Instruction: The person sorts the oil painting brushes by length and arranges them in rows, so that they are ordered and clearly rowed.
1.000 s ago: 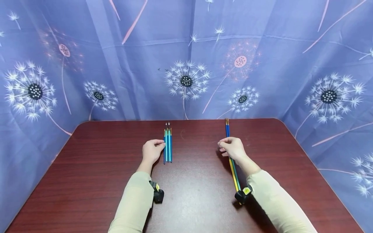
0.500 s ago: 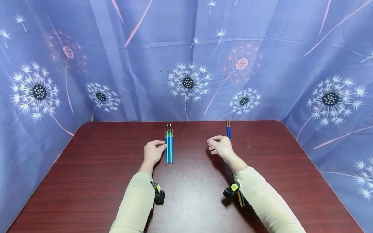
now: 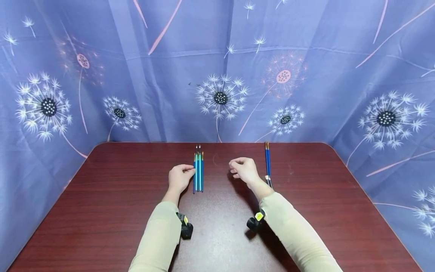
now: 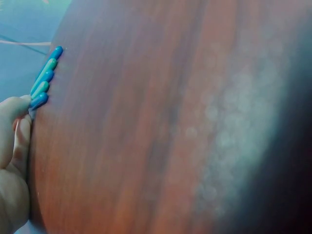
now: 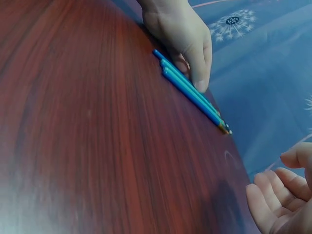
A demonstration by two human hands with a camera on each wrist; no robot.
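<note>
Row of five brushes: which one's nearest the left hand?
The blue brush at the row's left end in the head view, right by the left hand; the other four brushes lie farther right.

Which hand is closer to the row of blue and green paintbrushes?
The left hand: its fingertips are right at the left edge of the row of paintbrushes. The right hand is off to the row's right, apart from it.

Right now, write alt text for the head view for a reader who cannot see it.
A person's left hand touches a row of five blue and turquoise paintbrushes on a reddish-brown table. The right hand hovers between that row and more brushes at right. Dandelion-patterned blue cloth hangs behind.
</note>
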